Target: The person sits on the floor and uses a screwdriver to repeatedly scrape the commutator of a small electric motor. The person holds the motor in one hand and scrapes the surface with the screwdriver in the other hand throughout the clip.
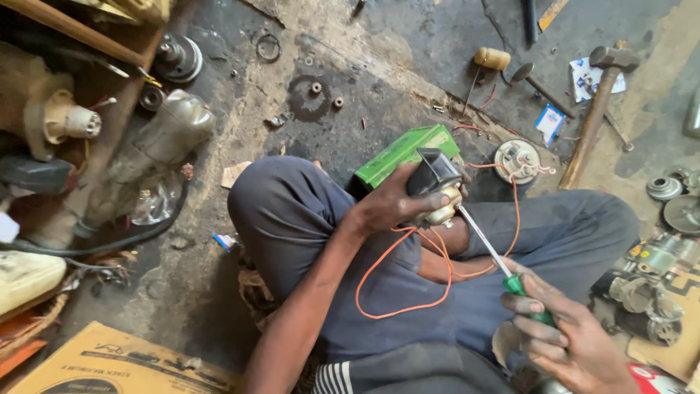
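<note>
Black and brass, the small electrical part [436, 188] sits clamped in the left hand [390, 204] above the lap. Just right of that grip, the screwdriver [487, 252] meets it tip-first, its green handle wrapped tight in the right hand [565, 339]. A slip off the screw could drive the blade into the left fingers or snag the orange wires [397, 273] looping below. The screw head is too small to see.

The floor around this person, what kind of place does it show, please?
Probably an informal repair workshop: a hammer, gears and motor parts lie on the oily floor, while the right hand works a screwdriver into a wired part.
</note>
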